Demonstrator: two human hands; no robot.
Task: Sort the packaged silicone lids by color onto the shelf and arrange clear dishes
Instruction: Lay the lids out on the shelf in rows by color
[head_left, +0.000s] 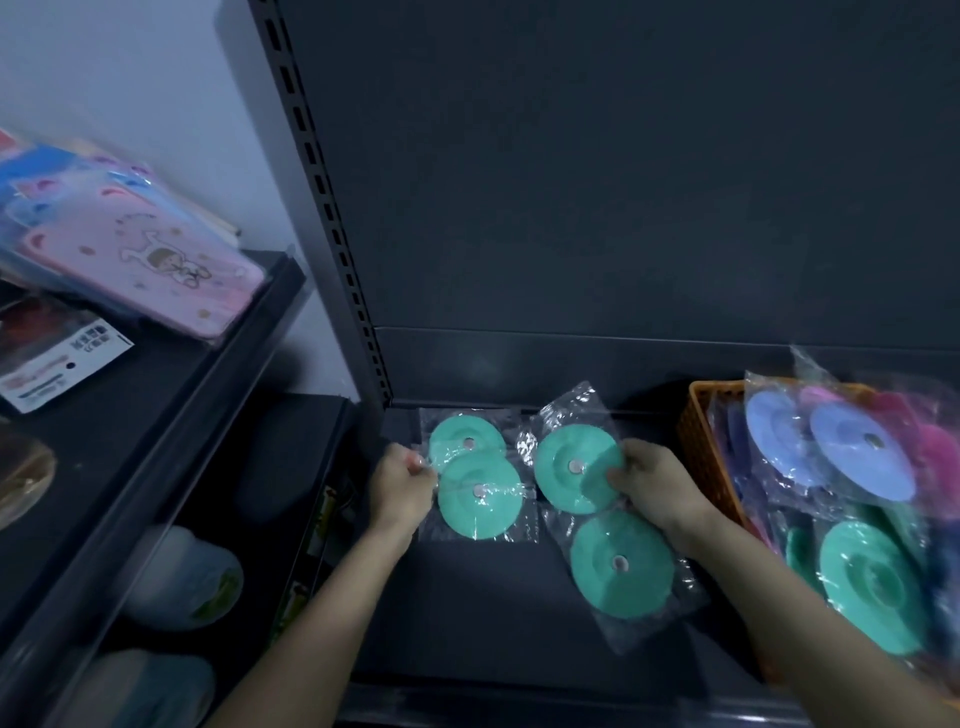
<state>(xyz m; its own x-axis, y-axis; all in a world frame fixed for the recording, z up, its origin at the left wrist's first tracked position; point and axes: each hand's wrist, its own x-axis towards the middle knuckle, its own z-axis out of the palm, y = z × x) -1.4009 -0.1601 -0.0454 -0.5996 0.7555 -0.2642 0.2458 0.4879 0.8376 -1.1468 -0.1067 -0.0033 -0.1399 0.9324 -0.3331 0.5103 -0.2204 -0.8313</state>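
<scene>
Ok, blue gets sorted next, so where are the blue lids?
Head view, right side: the packaged blue lids lie atop the pile in the orange basket, just right of the right hand.

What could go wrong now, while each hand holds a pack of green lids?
The right hand grips the right pack only near its upper lid, so the slick wrap may slip. The loose packs heaped over the orange basket overhang its rim beside the right forearm; a bump might tip them out.
</scene>
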